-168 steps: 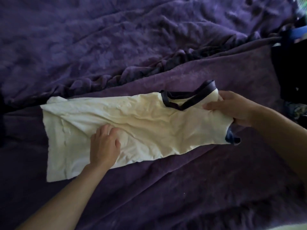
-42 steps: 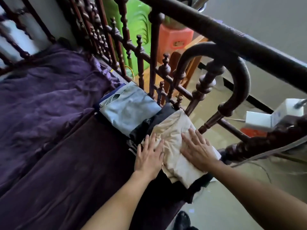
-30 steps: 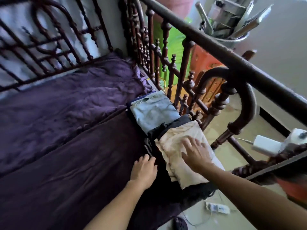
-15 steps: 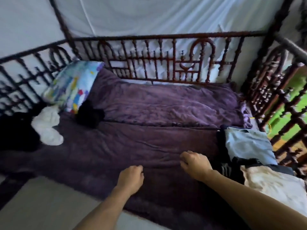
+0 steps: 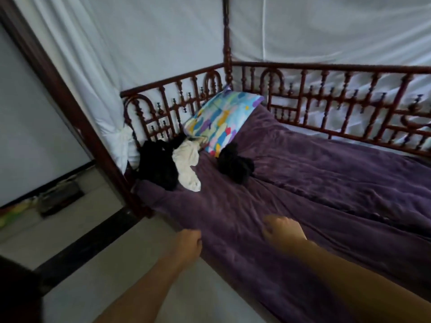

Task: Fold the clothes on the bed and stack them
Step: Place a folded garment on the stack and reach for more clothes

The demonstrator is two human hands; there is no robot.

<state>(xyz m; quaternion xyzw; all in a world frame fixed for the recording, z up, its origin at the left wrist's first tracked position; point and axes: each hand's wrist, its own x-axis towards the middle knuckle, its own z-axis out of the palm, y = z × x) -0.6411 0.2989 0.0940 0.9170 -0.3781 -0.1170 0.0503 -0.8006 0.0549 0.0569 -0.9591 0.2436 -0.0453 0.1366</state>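
Observation:
Unfolded clothes lie at the far left end of the bed: a black garment (image 5: 158,167) against the railing, a crumpled white garment (image 5: 187,165) beside it, and a second black garment (image 5: 235,165) in front of the pillow. My left hand (image 5: 187,243) hangs at the near edge of the bed, fingers loosely curled, holding nothing. My right hand (image 5: 283,233) hovers over the purple blanket (image 5: 314,194), blurred, fingers loosely bent and holding nothing. The folded stack is out of view.
A colourful patterned pillow (image 5: 221,120) leans in the bed's far corner. A dark red carved wooden railing (image 5: 338,108) runs around the bed, with a post (image 5: 63,101) at the near left corner. White netting hangs behind. The floor (image 5: 88,264) lies on the left.
Both hands have left the folded cream shirt on the stack at the right end. My view has swung left to the pillow end, and the stack has gone out of sight.

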